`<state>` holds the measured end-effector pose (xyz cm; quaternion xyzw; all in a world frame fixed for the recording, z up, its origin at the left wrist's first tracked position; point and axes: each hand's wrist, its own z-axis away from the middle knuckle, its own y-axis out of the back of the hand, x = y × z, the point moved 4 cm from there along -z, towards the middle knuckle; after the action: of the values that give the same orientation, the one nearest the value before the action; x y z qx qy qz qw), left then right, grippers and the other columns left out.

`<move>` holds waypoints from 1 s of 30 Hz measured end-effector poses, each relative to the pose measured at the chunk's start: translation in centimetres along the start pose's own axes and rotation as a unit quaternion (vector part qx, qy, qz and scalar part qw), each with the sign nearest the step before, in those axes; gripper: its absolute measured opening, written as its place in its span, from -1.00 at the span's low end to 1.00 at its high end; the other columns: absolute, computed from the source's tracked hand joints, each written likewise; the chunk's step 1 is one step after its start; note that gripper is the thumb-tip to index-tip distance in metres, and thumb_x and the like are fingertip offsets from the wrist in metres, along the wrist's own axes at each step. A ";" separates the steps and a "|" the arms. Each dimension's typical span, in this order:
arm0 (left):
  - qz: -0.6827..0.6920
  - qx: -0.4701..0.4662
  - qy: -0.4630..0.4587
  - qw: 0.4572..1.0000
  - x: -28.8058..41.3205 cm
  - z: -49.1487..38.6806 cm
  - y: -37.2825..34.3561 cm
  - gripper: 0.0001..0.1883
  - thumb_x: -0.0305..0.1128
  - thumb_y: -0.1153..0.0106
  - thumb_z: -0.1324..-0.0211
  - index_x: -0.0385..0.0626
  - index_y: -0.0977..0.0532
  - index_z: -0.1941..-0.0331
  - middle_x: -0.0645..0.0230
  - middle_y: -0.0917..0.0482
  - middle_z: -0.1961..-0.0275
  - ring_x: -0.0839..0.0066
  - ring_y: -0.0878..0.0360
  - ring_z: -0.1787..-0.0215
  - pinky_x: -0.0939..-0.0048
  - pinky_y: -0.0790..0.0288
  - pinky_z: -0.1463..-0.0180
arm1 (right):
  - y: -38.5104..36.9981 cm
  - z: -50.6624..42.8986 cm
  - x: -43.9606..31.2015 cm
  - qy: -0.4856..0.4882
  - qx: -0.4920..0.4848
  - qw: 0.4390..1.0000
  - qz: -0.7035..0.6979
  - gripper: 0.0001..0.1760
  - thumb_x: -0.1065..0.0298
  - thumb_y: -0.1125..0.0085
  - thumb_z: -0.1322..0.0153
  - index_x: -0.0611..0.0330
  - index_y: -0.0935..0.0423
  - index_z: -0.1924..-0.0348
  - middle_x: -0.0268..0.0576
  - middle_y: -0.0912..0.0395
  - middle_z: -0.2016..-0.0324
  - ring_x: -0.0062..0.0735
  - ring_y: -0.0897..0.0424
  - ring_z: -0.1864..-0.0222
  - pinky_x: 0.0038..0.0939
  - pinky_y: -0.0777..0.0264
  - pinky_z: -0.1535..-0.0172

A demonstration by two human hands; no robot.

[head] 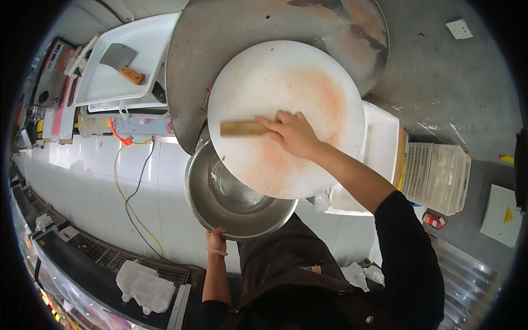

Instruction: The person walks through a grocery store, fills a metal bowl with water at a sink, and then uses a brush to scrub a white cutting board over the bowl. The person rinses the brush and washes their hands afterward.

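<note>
My right hand point(293, 134) is over a round white chopping block point(255, 90) with pinkish-red stains and small scraps on its top. It grips one end of a slim rectangular wooden tool point(243, 128), perhaps a scrub brush; its underside is hidden and its edges are blurred. Below the block's near-left edge sits a wide stainless steel basin point(200, 198), partly covered by the block. My left hand point(217, 237) holds the basin's near rim, fingers over the edge, a bangle on the wrist. Something clear and shiny, perhaps water, shows in the basin's bottom.
A curved stainless steel guard point(189, 53) stands behind the block. A cleaver point(123, 62) lies in a white tray point(152, 31) at left. A white foam box point(381, 123) and plastic baskets point(437, 177) are at right. Cables point(138, 185) trail over the tiled floor point(90, 198).
</note>
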<state>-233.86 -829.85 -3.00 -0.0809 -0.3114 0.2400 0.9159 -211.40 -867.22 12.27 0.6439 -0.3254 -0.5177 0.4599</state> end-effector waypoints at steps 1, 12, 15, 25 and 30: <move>-0.008 0.005 -0.006 1.000 0.1 0.0 0.0 -0.57 -0.69 -0.03 0.13 -0.25 -0.44 0.05 0.30 -0.56 0.16 0.32 -0.56 0.13 0.27 -0.48 0.03 | 0.8 1.4 0.1 0.045 -0.024 0.998 -0.021 -0.48 0.28 -0.14 -0.44 -0.31 -0.44 -0.28 -0.17 -0.44 0.33 -0.25 -0.49 0.27 -0.21 -0.32 0.13; -0.005 -0.003 -0.010 1.000 -0.6 -0.5 1.1 -0.64 -0.68 -0.03 0.11 -0.30 -0.49 0.12 0.25 -0.60 0.20 0.29 -0.61 0.18 0.27 -0.52 0.09 | -1.6 -9.5 8.0 -0.140 0.071 0.975 0.156 -0.53 0.10 0.00 -0.51 -0.31 -0.36 -0.29 -0.08 -0.50 0.27 -0.11 -0.54 0.18 -0.06 -0.36 0.17; 0.001 -0.006 -0.019 1.000 -0.3 -0.5 0.5 -0.65 -0.68 -0.03 0.11 -0.32 -0.49 0.13 0.23 -0.61 0.20 0.27 -0.63 0.18 0.25 -0.54 0.11 | -3.4 -5.7 0.3 -0.014 0.040 0.997 0.066 -0.52 0.17 -0.06 -0.48 -0.35 -0.41 -0.27 -0.13 -0.50 0.23 -0.12 -0.51 0.16 -0.07 -0.36 0.15; -0.009 -0.011 0.015 1.000 -0.9 -0.3 1.2 -0.59 -0.67 -0.05 0.11 -0.27 -0.48 0.06 0.29 -0.59 0.16 0.28 -0.60 0.14 0.25 -0.49 0.05 | 4.4 -7.5 4.0 -0.189 0.099 0.967 0.137 -0.52 0.17 -0.05 -0.49 -0.28 -0.40 -0.30 -0.15 -0.52 0.29 -0.18 -0.52 0.18 -0.09 -0.31 0.13; -0.005 -0.006 0.000 1.000 -1.1 -0.4 1.3 -0.66 -0.68 -0.06 0.12 -0.25 -0.49 0.15 0.31 -0.58 0.23 0.31 -0.59 0.19 0.26 -0.49 0.11 | -1.8 -2.5 -1.7 -0.014 0.052 0.996 0.075 -0.55 0.25 -0.10 -0.45 -0.28 -0.49 -0.22 -0.17 -0.49 0.29 -0.16 -0.50 0.18 -0.17 -0.28 0.15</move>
<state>-234.88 -829.30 -4.34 -0.0851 -0.3133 0.2335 0.9166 -209.54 -864.39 11.30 0.6334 -0.4061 -0.4731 0.4584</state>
